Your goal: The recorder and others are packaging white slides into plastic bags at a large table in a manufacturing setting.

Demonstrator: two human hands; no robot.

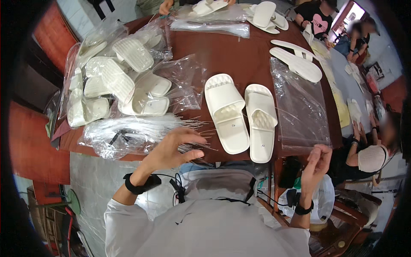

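A pair of white slippers [226, 113] lies side by side on the brown tabletop, toes pointing away from me. My left hand [173, 147] is open, thumb and fingers apart, at the table edge beside a bundle of thin white ties [137, 130] in clear plastic. Nothing shows in its grasp. To the right of the pair lie flat clear plastic bags [299, 105]. My right hand [317, 160] is by their near right corner, its fingers loosely curled with nothing visible in them. Whether the fingertips touch the plastic is unclear.
Bagged white slippers [122, 81] are heaped at the left. Another unbagged pair [295, 64] lies at the far right, with more slippers [265, 17] at the back. Across the table is a person's hand [166, 6]. Other people sit along a grey table [342, 70] at right.
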